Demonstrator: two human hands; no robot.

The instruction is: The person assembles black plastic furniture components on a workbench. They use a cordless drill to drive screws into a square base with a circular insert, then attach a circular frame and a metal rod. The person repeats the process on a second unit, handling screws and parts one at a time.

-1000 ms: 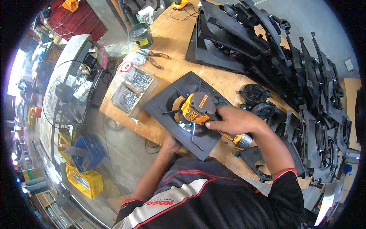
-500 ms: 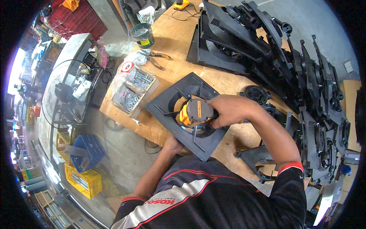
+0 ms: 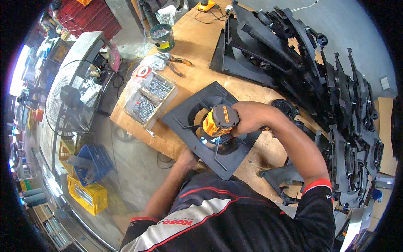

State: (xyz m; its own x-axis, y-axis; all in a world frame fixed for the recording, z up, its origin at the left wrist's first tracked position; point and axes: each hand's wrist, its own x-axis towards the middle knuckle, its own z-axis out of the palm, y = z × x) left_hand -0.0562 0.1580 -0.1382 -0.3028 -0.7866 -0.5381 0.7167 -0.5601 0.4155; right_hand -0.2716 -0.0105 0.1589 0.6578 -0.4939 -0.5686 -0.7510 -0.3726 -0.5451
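A black square plastic frame [image 3: 227,166] with a round opening and raised ribs lies tilted before me on the wooden table. My right hand [image 3: 250,119] grips a yellow and black cordless drill [image 3: 217,121] over that opening. The drill's lamp lights a spot on a rib below, and its body hides the bit. At the frame's lower left edge, my left hand [image 3: 187,159] holds on, with its fingertips partly hidden by the frame.
Left of the frame sits a divided box of screws [image 3: 151,101]. Beyond it are pliers [image 3: 176,65] and a dark green bucket [image 3: 162,38]. Stacked black frames [image 3: 268,54] fill the right side. A fan [image 3: 71,96] and crates [image 3: 88,195] stand left of the table.
The drill has tilted slightly in my right hand, and its lamp now shows on the rib. The view has shifted a little. My left hand stays at the frame's edge.
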